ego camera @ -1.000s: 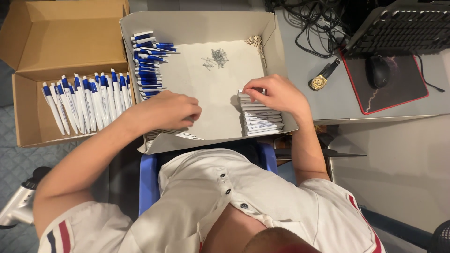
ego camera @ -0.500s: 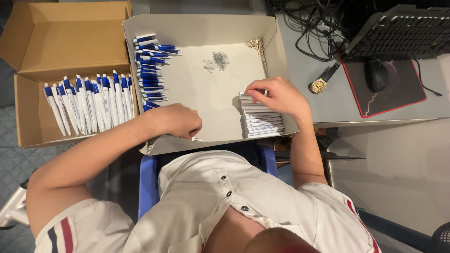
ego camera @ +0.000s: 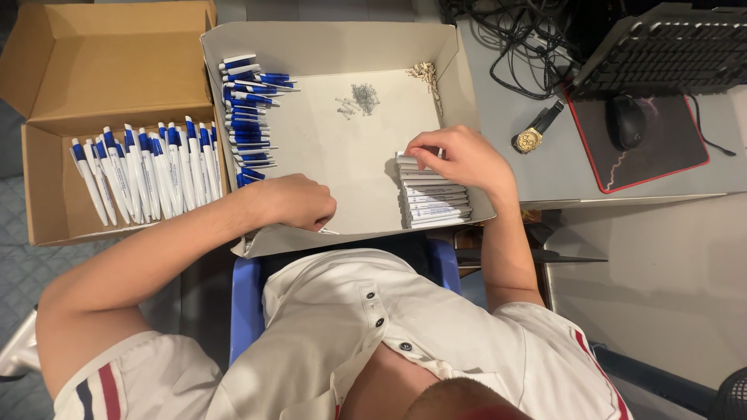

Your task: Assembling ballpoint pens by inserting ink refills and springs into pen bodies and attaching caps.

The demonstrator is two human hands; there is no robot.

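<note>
A shallow white cardboard tray (ego camera: 327, 47) lies in front of me. My left hand (ego camera: 292, 204) is a closed fist at its near edge, and a thin white pen part (ego camera: 330, 231) pokes out beneath it. My right hand (ego camera: 461, 159) rests on a row of white pen barrels (ego camera: 434, 204) at the tray's right side, with its fingertips pinching the farthest barrel. A pile of blue pen pieces (ego camera: 247, 117) lines the tray's left wall. Small metal springs (ego camera: 362, 97) and a few pale bits (ego camera: 424, 74) lie near the far wall.
A brown cardboard box (ego camera: 101, 47) on the left holds several blue-and-white pens (ego camera: 148, 175) side by side. On the grey desk to the right are a gold wristwatch (ego camera: 533, 136), a black mouse (ego camera: 625, 120) on a dark pad, a keyboard (ego camera: 661, 54) and tangled cables (ego camera: 529, 47).
My left fist has slid a little toward me, down to the tray's near edge. My right hand has stayed on the row of white barrels.
</note>
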